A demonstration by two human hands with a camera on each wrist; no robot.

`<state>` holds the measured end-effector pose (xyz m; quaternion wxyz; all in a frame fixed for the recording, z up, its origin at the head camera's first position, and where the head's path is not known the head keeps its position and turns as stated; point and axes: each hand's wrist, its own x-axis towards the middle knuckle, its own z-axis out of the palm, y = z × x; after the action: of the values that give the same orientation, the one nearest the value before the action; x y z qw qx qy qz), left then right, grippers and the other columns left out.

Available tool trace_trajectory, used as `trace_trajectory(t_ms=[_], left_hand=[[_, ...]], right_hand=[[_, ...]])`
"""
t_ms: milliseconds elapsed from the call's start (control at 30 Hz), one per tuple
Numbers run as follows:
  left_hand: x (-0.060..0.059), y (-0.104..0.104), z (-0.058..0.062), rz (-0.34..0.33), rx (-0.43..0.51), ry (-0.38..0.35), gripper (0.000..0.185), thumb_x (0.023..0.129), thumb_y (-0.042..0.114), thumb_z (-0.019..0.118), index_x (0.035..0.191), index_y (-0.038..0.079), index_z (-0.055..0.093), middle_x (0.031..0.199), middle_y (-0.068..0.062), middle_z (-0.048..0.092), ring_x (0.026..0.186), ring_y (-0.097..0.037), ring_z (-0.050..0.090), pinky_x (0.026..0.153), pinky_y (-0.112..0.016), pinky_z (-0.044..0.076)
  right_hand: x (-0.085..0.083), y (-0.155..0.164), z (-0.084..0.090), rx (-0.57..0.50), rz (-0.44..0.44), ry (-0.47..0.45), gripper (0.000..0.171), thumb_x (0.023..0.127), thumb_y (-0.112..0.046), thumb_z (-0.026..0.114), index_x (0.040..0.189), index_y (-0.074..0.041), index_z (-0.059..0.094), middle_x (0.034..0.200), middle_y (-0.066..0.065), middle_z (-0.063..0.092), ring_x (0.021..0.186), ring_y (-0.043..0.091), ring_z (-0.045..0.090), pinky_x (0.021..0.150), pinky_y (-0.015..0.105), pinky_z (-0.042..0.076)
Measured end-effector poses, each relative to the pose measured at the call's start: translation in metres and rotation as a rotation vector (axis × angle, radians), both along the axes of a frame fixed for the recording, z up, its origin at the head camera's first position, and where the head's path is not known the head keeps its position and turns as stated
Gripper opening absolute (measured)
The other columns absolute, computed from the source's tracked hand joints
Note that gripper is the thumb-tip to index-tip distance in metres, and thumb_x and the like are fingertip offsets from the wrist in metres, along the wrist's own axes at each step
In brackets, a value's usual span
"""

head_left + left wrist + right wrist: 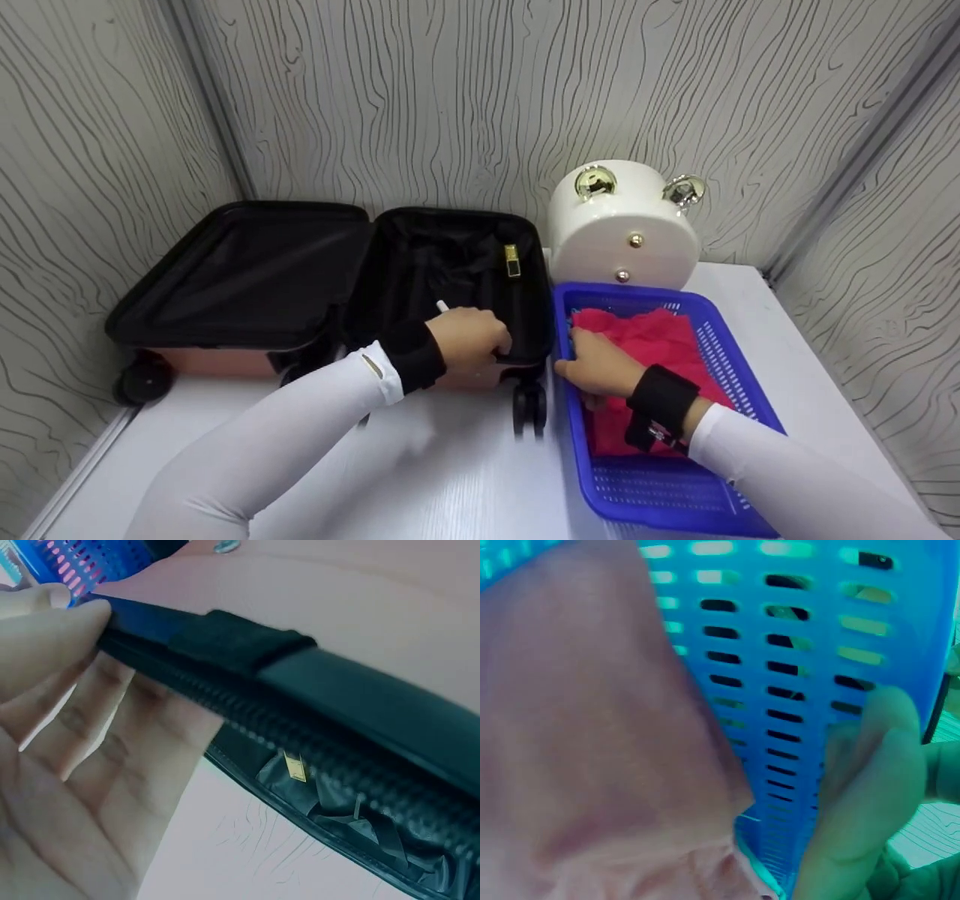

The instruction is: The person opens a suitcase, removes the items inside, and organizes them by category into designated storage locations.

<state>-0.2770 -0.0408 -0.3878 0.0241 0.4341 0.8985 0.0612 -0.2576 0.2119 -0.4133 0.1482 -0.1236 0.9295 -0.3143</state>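
Red cloth (645, 341) lies bunched up in my blue basket (739, 375), filling the far and middle part of it. It looks soft and light, so I think it will flop and bend when it gets lifted. It will not break. A good place to take it is a thick fold near the middle, because a thin edge could slip or just stretch out.

My right hand (600, 367) is on the near left side of the cloth, by the left wall of the basket. In the right wrist view my fingers (870, 787) are curled against the inside of the basket wall, and the cloth is right beside them. I cannot tell if I have really pinched any cloth yet.

My left hand (472, 337) holds the front edge of the open suitcase (450, 270). In the left wrist view my fingers (52, 630) curl over the black rim, so that hand is gripping the case. The case feels like a stiff thing that will stay put.

The suitcase lies open in 2 halves, black inside, pink outside. A small gold thing (511, 260) sits in the right half. Behind the basket stands a white round box (622, 225) with 2 shiny rings on top. All of it sits on a white table (450, 480).
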Motion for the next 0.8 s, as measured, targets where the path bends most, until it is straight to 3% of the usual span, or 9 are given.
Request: trace_trajectory(t_ms=[200, 333, 467, 567, 667, 800], left_hand=[[0.001, -0.001, -0.001, 0.010, -0.006, 0.017, 0.006, 0.090, 0.006, 0.079, 0.087, 0.011, 0.082, 0.080, -0.002, 0.076, 0.070, -0.019, 0.064, 0.073, -0.040, 0.059], [0.000, -0.001, -0.002, 0.018, -0.009, 0.003, 0.010, 0.090, 0.004, 0.079, 0.092, 0.012, 0.084, 0.085, -0.002, 0.079, 0.073, -0.019, 0.066, 0.075, -0.040, 0.060], [0.000, -0.001, -0.003, 0.024, 0.004, -0.015, 0.011, 0.090, 0.003, 0.079, 0.094, 0.011, 0.085, 0.086, -0.003, 0.080, 0.073, -0.018, 0.065, 0.076, -0.039, 0.060], [0.000, -0.002, -0.003, 0.033, 0.014, -0.019, 0.010, 0.090, 0.003, 0.080, 0.095, 0.011, 0.085, 0.086, -0.003, 0.080, 0.073, -0.018, 0.063, 0.076, -0.038, 0.060], [0.001, -0.003, -0.004, 0.042, 0.013, -0.012, 0.011, 0.090, 0.003, 0.080, 0.097, 0.011, 0.085, 0.088, -0.004, 0.081, 0.076, -0.020, 0.067, 0.079, -0.040, 0.061], [0.001, -0.005, -0.006, 0.043, 0.016, -0.010, 0.015, 0.091, 0.003, 0.080, 0.102, 0.010, 0.086, 0.095, -0.004, 0.083, 0.085, -0.024, 0.074, 0.082, -0.041, 0.063]], right_hand=[[0.006, 0.014, 0.002, 0.093, -0.054, -0.038, 0.051, 0.101, -0.010, 0.063, 0.141, 0.016, 0.046, 0.073, 0.018, 0.066, 0.041, 0.023, 0.067, 0.041, 0.037, 0.056], [0.013, 0.033, 0.005, 0.134, -0.066, -0.057, 0.037, 0.101, -0.011, 0.065, 0.127, 0.013, 0.054, 0.074, 0.018, 0.064, 0.044, 0.025, 0.069, 0.042, 0.036, 0.056], [0.019, 0.054, 0.007, 0.161, -0.061, -0.042, 0.016, 0.099, -0.011, 0.065, 0.097, 0.004, 0.060, 0.067, 0.014, 0.062, 0.043, 0.025, 0.069, 0.042, 0.034, 0.056], [0.022, 0.070, 0.008, 0.210, -0.047, -0.005, 0.018, 0.096, -0.009, 0.062, 0.080, -0.005, 0.055, 0.060, 0.009, 0.058, 0.040, 0.021, 0.066, 0.040, 0.029, 0.052], [0.024, 0.087, 0.010, 0.289, -0.019, 0.045, 0.017, 0.094, -0.009, 0.061, 0.079, -0.007, 0.054, 0.061, 0.006, 0.057, 0.041, 0.017, 0.063, 0.041, 0.026, 0.047], [0.023, 0.107, 0.014, 0.380, -0.033, 0.043, 0.011, 0.095, -0.010, 0.059, 0.087, -0.002, 0.057, 0.070, 0.009, 0.058, 0.046, 0.019, 0.062, 0.044, 0.027, 0.046]])
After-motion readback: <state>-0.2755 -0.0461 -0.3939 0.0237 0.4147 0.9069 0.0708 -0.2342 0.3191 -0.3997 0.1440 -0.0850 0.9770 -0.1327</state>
